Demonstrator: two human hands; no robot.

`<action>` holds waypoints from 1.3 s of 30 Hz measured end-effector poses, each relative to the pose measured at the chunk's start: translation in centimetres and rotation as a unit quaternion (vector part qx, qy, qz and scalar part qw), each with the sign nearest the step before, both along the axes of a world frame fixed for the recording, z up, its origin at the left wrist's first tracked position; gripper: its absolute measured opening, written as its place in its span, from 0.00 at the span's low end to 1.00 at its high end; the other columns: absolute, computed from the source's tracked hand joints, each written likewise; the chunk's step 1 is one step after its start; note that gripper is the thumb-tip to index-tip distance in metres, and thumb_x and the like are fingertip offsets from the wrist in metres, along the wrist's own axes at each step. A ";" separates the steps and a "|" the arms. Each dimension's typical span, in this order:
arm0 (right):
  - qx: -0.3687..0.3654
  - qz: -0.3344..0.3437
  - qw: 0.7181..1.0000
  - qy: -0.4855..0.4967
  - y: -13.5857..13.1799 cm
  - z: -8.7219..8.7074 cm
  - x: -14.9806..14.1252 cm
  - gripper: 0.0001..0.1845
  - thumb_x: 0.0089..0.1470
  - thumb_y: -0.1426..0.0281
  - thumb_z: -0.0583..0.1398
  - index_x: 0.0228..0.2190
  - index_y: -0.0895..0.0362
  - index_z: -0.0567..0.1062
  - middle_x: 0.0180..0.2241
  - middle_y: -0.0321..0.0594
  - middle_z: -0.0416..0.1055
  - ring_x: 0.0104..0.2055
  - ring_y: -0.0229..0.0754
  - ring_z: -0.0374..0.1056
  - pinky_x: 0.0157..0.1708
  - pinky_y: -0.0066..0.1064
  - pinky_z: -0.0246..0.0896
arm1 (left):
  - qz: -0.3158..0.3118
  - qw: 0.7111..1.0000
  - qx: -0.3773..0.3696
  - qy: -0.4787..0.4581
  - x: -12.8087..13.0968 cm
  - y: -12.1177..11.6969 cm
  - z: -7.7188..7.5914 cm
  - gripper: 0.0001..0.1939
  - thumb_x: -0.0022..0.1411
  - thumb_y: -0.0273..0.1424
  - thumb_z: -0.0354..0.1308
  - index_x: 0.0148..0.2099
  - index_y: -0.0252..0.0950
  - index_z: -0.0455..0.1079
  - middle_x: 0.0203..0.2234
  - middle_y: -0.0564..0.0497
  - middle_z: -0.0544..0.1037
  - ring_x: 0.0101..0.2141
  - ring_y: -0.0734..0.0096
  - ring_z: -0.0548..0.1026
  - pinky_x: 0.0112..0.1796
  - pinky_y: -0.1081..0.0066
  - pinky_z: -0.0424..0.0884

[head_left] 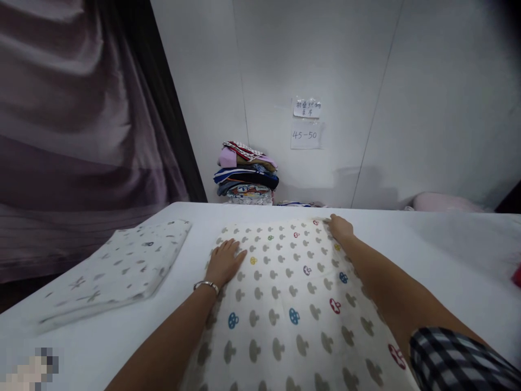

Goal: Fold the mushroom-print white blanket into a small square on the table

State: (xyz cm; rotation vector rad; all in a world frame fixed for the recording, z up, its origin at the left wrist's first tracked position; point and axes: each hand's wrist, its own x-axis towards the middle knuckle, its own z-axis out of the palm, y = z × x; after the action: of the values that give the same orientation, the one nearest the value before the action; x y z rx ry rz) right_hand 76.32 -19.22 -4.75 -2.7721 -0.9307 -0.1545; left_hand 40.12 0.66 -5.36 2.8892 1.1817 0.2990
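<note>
A cream cloth with a mushroom print (293, 304) lies spread flat on the white table (439, 255) in front of me. My left hand (224, 262) rests flat on the cloth's left side, fingers stretched out; a silver bracelet sits on that wrist. My right hand (339, 226) reaches to the cloth's far right corner, its fingers curled over the edge there. My right arm lies across the cloth, with a checked sleeve at the lower right.
A folded white cloth with grey stars (122, 269) lies on the table's left. Against the far white wall stands a pile of folded clothes (246, 175), with paper notes (306, 124) taped above. A purple curtain (73, 125) hangs at left.
</note>
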 end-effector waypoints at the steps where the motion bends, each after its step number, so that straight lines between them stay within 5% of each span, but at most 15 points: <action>1: 0.003 0.004 1.000 -0.009 0.0 0.1 -0.3 0.14 0.58 0.72 0.52 0.46 0.60 0.68 0.43 0.52 0.71 0.46 0.49 0.67 0.40 0.35 0.57 | 0.000 1.000 0.001 -0.001 0.0 0.0 0.0 0.26 0.65 0.45 0.42 0.60 0.37 0.60 0.61 0.45 0.60 0.61 0.59 0.55 0.58 0.58 0.49; 7: 0.032 0.077 0.994 -0.069 -0.6 0.7 -3.0 0.17 0.61 0.74 0.48 0.49 0.55 0.68 0.52 0.45 0.65 0.55 0.44 0.57 0.50 0.32 0.49 | 0.000 1.000 0.000 -0.009 0.1 -0.1 0.1 0.26 0.65 0.45 0.42 0.59 0.38 0.61 0.60 0.45 0.61 0.60 0.59 0.56 0.58 0.58 0.50; 16: 0.016 0.016 0.999 -0.041 -0.9 0.2 -0.8 0.11 0.57 0.69 0.55 0.38 0.59 0.75 0.41 0.50 0.71 0.46 0.47 0.65 0.41 0.32 0.55 | -0.004 1.000 0.000 -0.008 0.1 -0.2 0.3 0.26 0.65 0.44 0.43 0.59 0.37 0.61 0.60 0.44 0.61 0.60 0.59 0.56 0.58 0.58 0.51; 35: 0.000 -0.008 0.999 -0.047 -0.5 -0.1 0.1 0.14 0.57 0.73 0.51 0.39 0.61 0.75 0.39 0.53 0.72 0.44 0.50 0.67 0.37 0.35 0.60 | -0.011 1.000 0.003 -0.009 0.1 -0.3 0.3 0.27 0.65 0.44 0.42 0.59 0.35 0.61 0.60 0.42 0.61 0.60 0.57 0.56 0.57 0.56 0.51; 39: 0.007 0.032 0.997 -0.066 -0.6 0.5 -1.0 0.18 0.58 0.73 0.48 0.42 0.61 0.75 0.44 0.56 0.70 0.49 0.52 0.65 0.45 0.40 0.58 | -0.014 1.000 0.002 -0.014 0.0 -0.2 0.3 0.26 0.65 0.44 0.42 0.59 0.35 0.61 0.60 0.43 0.61 0.60 0.57 0.56 0.57 0.56 0.51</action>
State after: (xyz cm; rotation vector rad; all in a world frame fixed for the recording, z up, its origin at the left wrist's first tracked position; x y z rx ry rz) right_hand 75.30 -19.81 -4.29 -2.7435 -1.0444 -0.3368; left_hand 40.16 0.42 -5.11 2.8920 1.1382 0.3397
